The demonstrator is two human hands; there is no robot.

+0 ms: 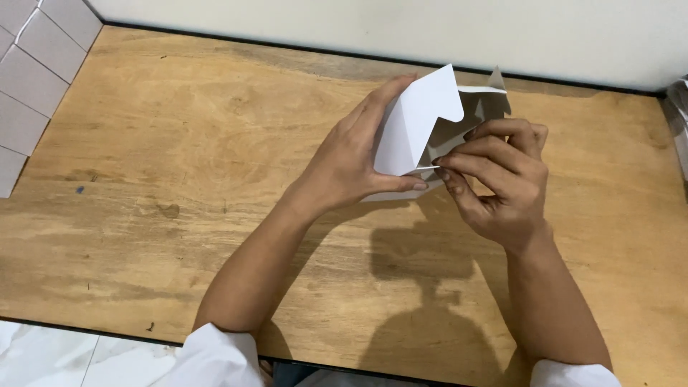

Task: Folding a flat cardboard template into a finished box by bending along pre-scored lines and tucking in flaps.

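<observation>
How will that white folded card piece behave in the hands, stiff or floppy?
The white card piece probably is fairly stiff: its raised flap stands without drooping. Likely light, since the left hand and right hand hold it off the wooden table by fingertips. Creases look sharp, so it may dent easily.

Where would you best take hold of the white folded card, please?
Take the white folded card by its flat left panel, coming from the left, as the left hand does. That face is broad and plain. The right hand pinches the inner flaps, which look thin and bendy.
</observation>
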